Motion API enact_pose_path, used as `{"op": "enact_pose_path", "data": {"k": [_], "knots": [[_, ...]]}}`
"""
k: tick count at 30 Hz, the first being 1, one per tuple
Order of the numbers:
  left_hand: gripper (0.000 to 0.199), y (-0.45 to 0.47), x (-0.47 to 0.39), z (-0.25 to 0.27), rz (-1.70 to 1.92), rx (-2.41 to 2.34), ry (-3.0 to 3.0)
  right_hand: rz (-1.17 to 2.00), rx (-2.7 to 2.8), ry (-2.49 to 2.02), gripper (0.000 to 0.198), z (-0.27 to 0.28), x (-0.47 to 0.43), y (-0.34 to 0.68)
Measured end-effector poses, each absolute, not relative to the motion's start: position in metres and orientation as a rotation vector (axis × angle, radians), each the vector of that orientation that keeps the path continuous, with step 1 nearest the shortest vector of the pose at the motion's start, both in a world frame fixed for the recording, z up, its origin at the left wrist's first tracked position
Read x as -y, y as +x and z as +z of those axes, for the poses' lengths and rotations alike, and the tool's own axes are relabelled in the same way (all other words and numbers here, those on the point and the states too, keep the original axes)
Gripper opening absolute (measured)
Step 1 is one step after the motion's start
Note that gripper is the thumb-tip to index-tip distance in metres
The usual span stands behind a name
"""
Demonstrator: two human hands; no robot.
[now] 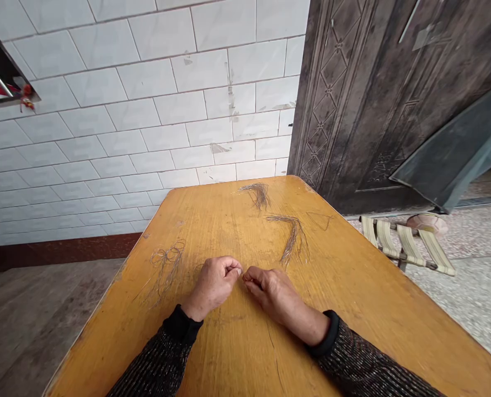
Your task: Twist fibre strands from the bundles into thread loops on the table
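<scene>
Just above the middle of the wooden table, my left hand (pixel 215 285) is closed in a pinch. A faint thin wire loop (pixel 198 268) shows beside its knuckles and seems to run into the fingers. Close by on the right, with a small gap between the fingertips, my right hand (pixel 276 292) is also pinched shut; what lies in its fingers is too fine to make out. Left of my hands lies a loose bunch of looped thin wires (pixel 169 267). Beyond my right hand rests a bent bundle of wires (pixel 294 237), with another wire bundle (pixel 260 194) near the far edge.
The yellow-brown wooden table (pixel 229 353) narrows toward a white tiled wall (pixel 163 82). A single bent wire (pixel 322 220) lies near its right edge. A strap-seated folding stool (pixel 409 245) stands at the right, before a dark carved door (pixel 353 110).
</scene>
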State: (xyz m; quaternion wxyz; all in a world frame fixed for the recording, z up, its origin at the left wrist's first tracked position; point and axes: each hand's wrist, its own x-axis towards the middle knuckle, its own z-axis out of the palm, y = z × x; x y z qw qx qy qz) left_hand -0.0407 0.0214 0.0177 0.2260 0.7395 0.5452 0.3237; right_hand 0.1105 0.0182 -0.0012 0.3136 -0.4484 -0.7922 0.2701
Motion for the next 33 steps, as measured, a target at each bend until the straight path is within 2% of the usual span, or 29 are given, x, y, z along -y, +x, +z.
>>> {"op": "enact_pose_path", "data": {"k": [3,8,10,12,16,20,24,29,33], "knots": [[0.015,-0.041,-0.022,0.016,0.906,-1.498,2.017,0.697,2.085,-1.197,0.011,-0.005,-0.019,0.109],[0.021,-0.048,-0.024,0.023,0.968,-1.463,2.045,1.287,1.708,-1.057,0.016,-0.003,-0.024,0.111],[0.029,-0.052,-0.025,0.025,0.987,-1.468,2.014,1.372,1.583,-1.036,0.017,-0.001,-0.027,0.112],[0.033,-0.054,-0.027,0.026,0.98,-1.457,1.974,1.382,1.517,-1.019,0.019,0.0,-0.029,0.113],[0.019,-0.053,-0.027,0.023,0.967,-1.44,1.985,1.391,1.471,-1.018,0.021,-0.002,-0.032,0.114],[0.015,-0.049,-0.024,0.021,0.969,-1.551,2.348,1.429,1.528,-1.027,0.02,-0.004,-0.03,0.112],[0.02,-0.048,-0.02,0.023,0.915,-1.532,2.609,1.457,1.606,-1.04,0.017,-0.003,-0.025,0.111],[0.02,-0.044,-0.017,0.023,0.817,-1.415,2.628,1.23,1.779,-1.075,0.017,0.001,-0.022,0.113],[0.015,-0.044,-0.018,0.02,0.885,-1.407,2.525,1.131,1.757,-1.105,0.018,-0.001,-0.025,0.114]]}}
